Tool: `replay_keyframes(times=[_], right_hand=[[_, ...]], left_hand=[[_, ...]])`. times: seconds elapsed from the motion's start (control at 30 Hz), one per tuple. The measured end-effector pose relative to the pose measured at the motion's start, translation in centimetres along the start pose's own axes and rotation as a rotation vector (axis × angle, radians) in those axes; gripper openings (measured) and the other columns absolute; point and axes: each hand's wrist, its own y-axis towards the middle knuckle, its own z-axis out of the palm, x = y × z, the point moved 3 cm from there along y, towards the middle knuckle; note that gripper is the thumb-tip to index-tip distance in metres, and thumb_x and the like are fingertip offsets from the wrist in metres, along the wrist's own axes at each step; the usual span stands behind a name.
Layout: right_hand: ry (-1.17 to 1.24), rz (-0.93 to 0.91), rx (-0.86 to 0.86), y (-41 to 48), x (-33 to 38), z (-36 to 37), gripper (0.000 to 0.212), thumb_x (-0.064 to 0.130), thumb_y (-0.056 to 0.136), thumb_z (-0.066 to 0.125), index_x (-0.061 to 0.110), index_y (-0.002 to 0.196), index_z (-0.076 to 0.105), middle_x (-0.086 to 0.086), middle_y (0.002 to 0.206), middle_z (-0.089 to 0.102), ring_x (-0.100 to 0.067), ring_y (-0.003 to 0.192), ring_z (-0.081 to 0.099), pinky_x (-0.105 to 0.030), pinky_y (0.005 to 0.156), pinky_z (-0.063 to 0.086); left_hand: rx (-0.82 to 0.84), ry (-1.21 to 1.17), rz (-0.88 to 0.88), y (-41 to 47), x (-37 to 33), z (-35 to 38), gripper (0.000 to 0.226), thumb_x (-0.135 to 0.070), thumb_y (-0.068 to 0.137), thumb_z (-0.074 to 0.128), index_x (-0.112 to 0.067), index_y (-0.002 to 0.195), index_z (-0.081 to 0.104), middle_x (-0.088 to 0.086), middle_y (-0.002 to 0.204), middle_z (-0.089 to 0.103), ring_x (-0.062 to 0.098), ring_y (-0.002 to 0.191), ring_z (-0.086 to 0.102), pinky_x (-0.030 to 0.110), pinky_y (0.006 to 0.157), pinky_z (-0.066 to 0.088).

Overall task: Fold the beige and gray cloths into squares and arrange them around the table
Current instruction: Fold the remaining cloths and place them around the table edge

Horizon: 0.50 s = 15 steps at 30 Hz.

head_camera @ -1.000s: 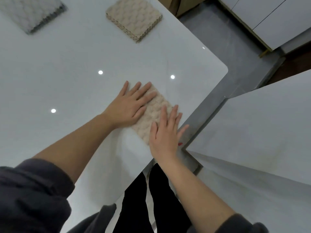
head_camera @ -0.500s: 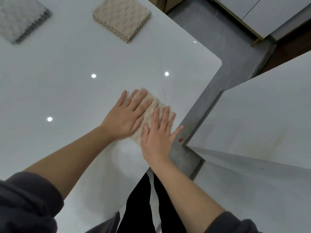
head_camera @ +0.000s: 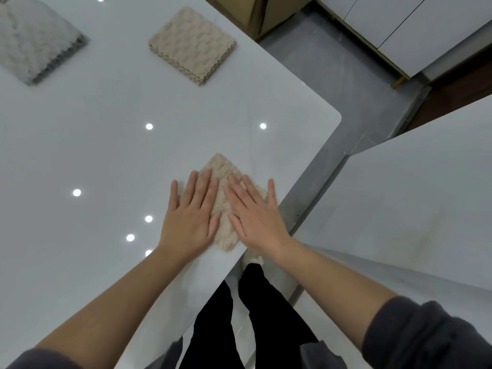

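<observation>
Head: 2 beige cloths (head_camera: pixel 192 46) (head_camera: pixel 223 169), 1 gray (head_camera: pixel 37 41)

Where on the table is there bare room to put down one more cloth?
The widest bare stretch of the table lies left of the left hand, nearer than the gray cloth and the far beige cloth. A smaller patch sits by the rounded corner. Crowded: the near edge, where it and the right hand press the near beige cloth.
</observation>
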Motion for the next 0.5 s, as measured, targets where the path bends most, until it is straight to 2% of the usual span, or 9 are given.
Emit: replay_keyframes(times=[0.1, 0.17, 0.33, 0.43, 0.5], right_hand=[[0.033, -0.072, -0.050, 0.6, -1.3, -1.3, 0.052, 0.036, 0.098, 0.028, 0.018, 0.144, 0.044, -0.001, 0.151, 0.041, -0.021, 0.141, 0.033, -0.060, 0.114, 0.011], [0.070, -0.091, -0.062, 1.6, -2.9, -2.4, 0.050, 0.033, 0.097, 0.030, 0.017, 0.141, 0.047, -0.003, 0.148, 0.044, -0.023, 0.138, 0.038, -0.056, 0.116, 0.013], [0.078, -0.101, 0.065, 5.0, -8.0, -4.2, 0.057, 0.037, 0.096, 0.019, 0.019, 0.146, 0.040, -0.005, 0.156, 0.032, -0.025, 0.145, 0.024, -0.053, 0.118, 0.015], [0.048, -0.151, 0.142, 6.7, -11.2, -5.4, 0.062, 0.039, 0.094, 0.012, 0.021, 0.148, 0.036, -0.004, 0.158, 0.027, -0.024, 0.147, 0.019, -0.049, 0.119, 0.015], [0.024, -0.188, 0.167, 7.6, -13.0, -6.1, 0.063, 0.039, 0.093, 0.012, 0.021, 0.146, 0.039, -0.005, 0.157, 0.029, -0.024, 0.146, 0.022, -0.048, 0.117, 0.019]], left_hand=[[-0.001, -0.021, -0.072, 0.2, -0.7, -0.7, 0.065, -0.038, 0.094, 0.025, -0.005, 0.150, 0.026, 0.013, 0.159, 0.018, 0.031, 0.147, 0.012, 0.053, 0.118, 0.003], [-0.022, -0.063, -0.129, 1.1, -1.7, -1.8, 0.064, -0.036, 0.092, 0.029, -0.005, 0.148, 0.030, 0.015, 0.157, 0.021, 0.032, 0.146, 0.016, 0.052, 0.117, 0.003], [-0.019, -0.094, -0.225, 5.1, -4.2, -3.0, 0.059, -0.030, 0.091, 0.028, -0.006, 0.143, 0.039, 0.019, 0.154, 0.029, 0.037, 0.144, 0.023, 0.054, 0.115, 0.014], [-0.002, -0.108, -0.298, 7.6, -5.7, -3.2, 0.056, -0.022, 0.088, 0.045, -0.006, 0.142, 0.041, 0.020, 0.153, 0.029, 0.039, 0.143, 0.023, 0.053, 0.115, 0.010], [0.017, -0.119, -0.328, 9.0, -6.6, -3.3, 0.059, -0.018, 0.085, 0.053, -0.007, 0.142, 0.041, 0.020, 0.154, 0.028, 0.039, 0.143, 0.022, 0.054, 0.115, 0.009]])
